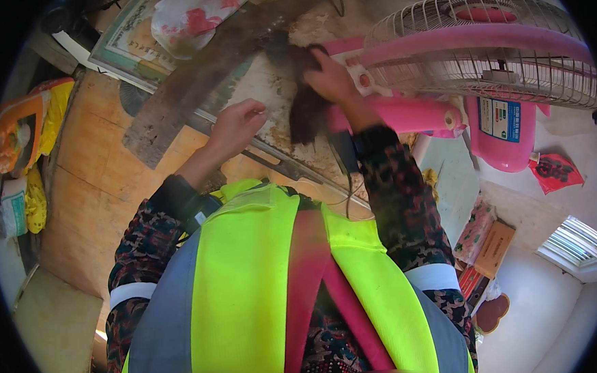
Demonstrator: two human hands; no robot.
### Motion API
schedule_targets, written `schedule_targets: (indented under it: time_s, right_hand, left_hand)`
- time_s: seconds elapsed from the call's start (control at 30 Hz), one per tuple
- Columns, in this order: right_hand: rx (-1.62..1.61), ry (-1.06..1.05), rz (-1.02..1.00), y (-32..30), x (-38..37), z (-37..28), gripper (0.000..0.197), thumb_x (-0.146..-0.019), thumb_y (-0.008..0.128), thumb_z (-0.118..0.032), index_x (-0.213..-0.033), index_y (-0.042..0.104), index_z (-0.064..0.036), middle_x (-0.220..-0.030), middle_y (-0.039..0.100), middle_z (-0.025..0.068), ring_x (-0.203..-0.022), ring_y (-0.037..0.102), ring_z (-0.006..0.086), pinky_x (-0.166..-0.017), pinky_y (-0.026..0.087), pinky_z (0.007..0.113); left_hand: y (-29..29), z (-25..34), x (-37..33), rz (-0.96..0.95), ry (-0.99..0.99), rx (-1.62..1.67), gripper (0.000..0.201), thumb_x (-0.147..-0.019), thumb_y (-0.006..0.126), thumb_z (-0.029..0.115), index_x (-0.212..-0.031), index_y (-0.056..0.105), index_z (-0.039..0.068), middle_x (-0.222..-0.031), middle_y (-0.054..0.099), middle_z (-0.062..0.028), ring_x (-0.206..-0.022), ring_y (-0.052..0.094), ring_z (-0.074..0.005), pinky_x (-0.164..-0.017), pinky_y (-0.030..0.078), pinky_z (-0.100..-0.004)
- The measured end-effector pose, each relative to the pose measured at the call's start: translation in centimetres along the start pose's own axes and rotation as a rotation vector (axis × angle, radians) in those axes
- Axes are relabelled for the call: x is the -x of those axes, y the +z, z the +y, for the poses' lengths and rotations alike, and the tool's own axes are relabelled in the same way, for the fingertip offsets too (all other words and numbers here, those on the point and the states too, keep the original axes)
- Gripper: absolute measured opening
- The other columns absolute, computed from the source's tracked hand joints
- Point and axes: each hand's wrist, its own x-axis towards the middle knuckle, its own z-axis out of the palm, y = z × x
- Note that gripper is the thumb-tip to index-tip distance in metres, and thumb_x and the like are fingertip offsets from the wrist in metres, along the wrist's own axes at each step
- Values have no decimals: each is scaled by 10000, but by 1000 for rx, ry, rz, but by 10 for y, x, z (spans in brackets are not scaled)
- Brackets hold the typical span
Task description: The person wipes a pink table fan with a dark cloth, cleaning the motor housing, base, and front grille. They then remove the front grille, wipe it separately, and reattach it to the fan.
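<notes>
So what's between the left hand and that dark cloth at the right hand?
In the head view, a worn, pale, brown-stained surface shows between the left hand and the dark cloth; I see no object lying there.

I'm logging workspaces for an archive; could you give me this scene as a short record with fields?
Right hand: the right hand grips a dark, cloth-like bundle
Left hand: the left hand has curled fingers, apart from the bundle; whether it pinches anything is unclear
Beyond the left hand: a brown board, set at a slant
Top of view: a white bag with red marks
Right side: a pink fan with a wire guard
Clothing: a yellow-green vest over patterned sleeves
</notes>
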Motion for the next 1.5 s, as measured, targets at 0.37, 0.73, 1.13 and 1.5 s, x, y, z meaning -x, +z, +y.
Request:
schedule_targets:
  time_s: [0.37, 0.73, 1.13, 1.5]
  right_hand:
    - [-65, 17, 51, 5, 76, 29, 710, -773, 645, -225, -1438, 452, -67, -1345, 567, 233, -1296, 516, 337, -1077, 397, 362]
    - [201, 62, -53, 3, -30, -36, 598, -830, 511, -334, -1377, 509, -92, -1354, 564, 194, -1208, 563, 382, -977, 467, 471]
    - [-409, 100, 124, 34, 112, 1, 534, -824, 632, -258, -1298, 565, -22, -1234, 600, 218, -1121, 599, 376, -944, 479, 431]
    - [-1, -95, 483, 24, 141, 44, 644, -864, 680, -403, -1352, 510, -18, -1365, 503, 241, -1235, 503, 413, -1024, 422, 446]
  left_hand:
    - [-25, -5, -12, 65, -23, -5, 289, -896, 630, 229, -1067, 658, -3, -932, 709, -137, -869, 681, -234, -785, 520, -346]
    - [-9, -1, -22, -154, -52, -51, 278, -933, 635, 178, -1113, 636, -34, -966, 687, -79, -900, 628, -128, -800, 502, -296]
    - [11, 22, -28, -211, -214, 283, 544, -994, 552, 385, -1403, 460, 39, -1237, 622, -68, -1086, 592, -147, -892, 474, -288]
    - [48, 29, -39, -89, -376, 667, 373, -959, 598, 200, -1283, 527, 29, -1172, 641, -73, -1046, 623, -174, -884, 510, -325]
